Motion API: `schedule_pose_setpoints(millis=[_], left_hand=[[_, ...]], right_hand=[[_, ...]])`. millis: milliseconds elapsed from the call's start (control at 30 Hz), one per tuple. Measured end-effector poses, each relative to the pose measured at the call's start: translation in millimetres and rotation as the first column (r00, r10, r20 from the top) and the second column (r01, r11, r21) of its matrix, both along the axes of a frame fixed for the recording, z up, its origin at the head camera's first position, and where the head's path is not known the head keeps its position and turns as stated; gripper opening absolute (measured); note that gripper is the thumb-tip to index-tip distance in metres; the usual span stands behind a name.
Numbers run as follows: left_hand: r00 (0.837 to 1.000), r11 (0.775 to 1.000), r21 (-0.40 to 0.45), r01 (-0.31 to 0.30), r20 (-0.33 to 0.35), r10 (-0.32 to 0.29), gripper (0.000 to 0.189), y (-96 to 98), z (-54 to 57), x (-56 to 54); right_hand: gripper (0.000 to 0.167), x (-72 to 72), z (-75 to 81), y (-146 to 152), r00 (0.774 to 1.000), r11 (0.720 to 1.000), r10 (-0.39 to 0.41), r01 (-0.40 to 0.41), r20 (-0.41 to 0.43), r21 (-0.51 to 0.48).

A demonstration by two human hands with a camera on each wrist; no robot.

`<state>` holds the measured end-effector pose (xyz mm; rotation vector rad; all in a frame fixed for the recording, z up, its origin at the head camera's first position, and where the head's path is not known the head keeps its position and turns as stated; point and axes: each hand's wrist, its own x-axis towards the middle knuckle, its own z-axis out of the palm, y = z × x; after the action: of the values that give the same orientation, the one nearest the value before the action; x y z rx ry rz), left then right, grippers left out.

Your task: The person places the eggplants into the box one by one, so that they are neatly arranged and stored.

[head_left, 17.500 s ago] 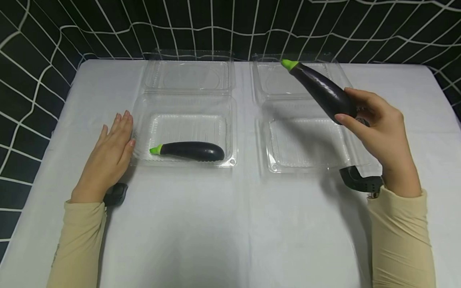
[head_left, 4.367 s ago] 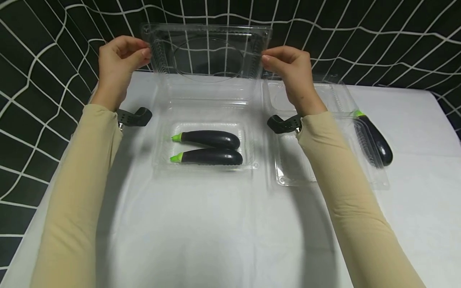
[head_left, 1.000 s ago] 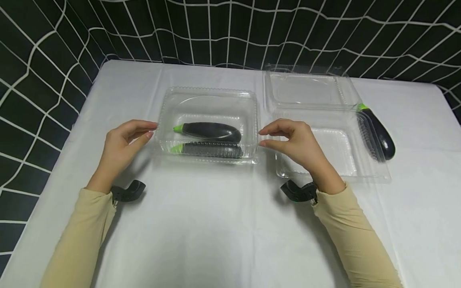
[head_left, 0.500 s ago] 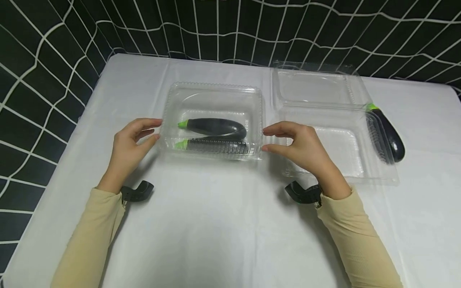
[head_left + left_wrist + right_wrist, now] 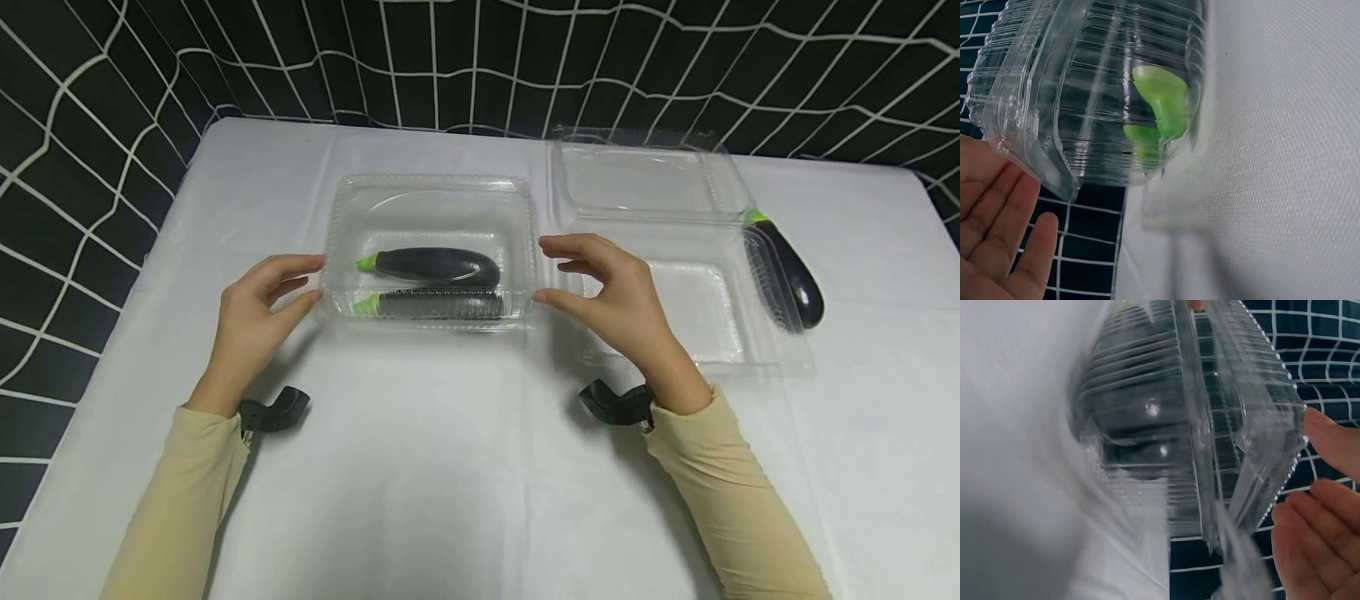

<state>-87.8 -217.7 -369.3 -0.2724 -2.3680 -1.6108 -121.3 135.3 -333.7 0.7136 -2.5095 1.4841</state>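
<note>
In the head view, a clear plastic clamshell container (image 5: 427,200) has its lid folded down over two eggplants. One eggplant (image 5: 431,266) lies behind the other eggplant (image 5: 442,305), green stems to the left. My left hand (image 5: 255,312) is at the container's left side; in the left wrist view its straight fingers (image 5: 1004,212) meet the rim. My right hand (image 5: 618,300) is at the opposite side, thumb and fingers spread apart. The right wrist view shows the thumb (image 5: 1329,434) at the lid's edge and a narrow gap between lid and base.
A second clear clamshell container (image 5: 697,296) lies unfolded on the right, its lid toward the back. A third eggplant (image 5: 798,279) leans along its right side. White cloth (image 5: 420,467) covers the table, and a dark wall with white netting (image 5: 495,67) rises behind.
Since the oldest frames, a second eggplant has joined the left container and its lid has come down. Lately, the right hand's thumb and fingers have spread a little; the left hand stays beside the container.
</note>
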Motion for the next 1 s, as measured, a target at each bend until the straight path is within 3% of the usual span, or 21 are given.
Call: schedule_pose_setpoints(millis=[267, 433, 500, 567, 700, 833, 933, 1000], left_hand=[[0.999, 0.999, 0.04, -0.023, 0.033, 0.021, 0.031, 0.1, 1.6, 1.2], [0.979, 0.984, -0.148, -0.099, 0.16, 0.123, 0.026, -4.0, 1.8, 6.3], [0.964, 0.971, -0.226, -0.081, 0.231, 0.134, 0.03, -7.1, 1.0, 10.4], [0.948, 0.971, -0.237, -0.043, 0.297, 0.115, 0.033, -10.2, 0.0, 14.5], [0.921, 0.993, -0.118, 0.007, 0.387, 0.04, 0.034, -13.9, -2.2, 19.1], [0.912, 0.999, 0.021, 0.029, 0.41, -0.035, 0.03, -13.6, -4.1, 18.5], [0.898, 0.987, 0.152, 0.043, 0.427, -0.104, 0.022, -13.1, -5.8, 17.2], [0.882, 0.966, 0.256, 0.044, 0.444, -0.158, 0.017, -12.5, -6.6, 16.9]], right_hand=[[0.044, 1.2, -6.9, -3.6, 1.0, 0.999, 0.008, -0.008, -0.018, 0.034], [0.045, 0.4, -9.9, -4.4, 0.999, 1.0, 0.021, -0.02, -0.044, 0.012], [0.045, 0.2, -11.7, -5.2, 0.998, 1.0, 0.026, -0.026, -0.055, 0.001], [0.045, 0.4, -13.6, -6.1, 0.997, 1.0, 0.029, -0.029, -0.065, -0.007], [0.045, 1.6, -15.9, -6.9, 0.996, 0.999, 0.031, -0.032, -0.085, -0.016], [0.045, 2.2, -15.6, -6.2, 0.994, 0.999, 0.024, -0.026, -0.104, -0.019], [0.044, 2.2, -15.9, -4.9, 0.994, 1.0, 0.017, -0.019, -0.11, -0.016], [0.044, 2.3, -16.6, -4.3, 0.994, 1.0, 0.015, -0.017, -0.109, -0.015]])
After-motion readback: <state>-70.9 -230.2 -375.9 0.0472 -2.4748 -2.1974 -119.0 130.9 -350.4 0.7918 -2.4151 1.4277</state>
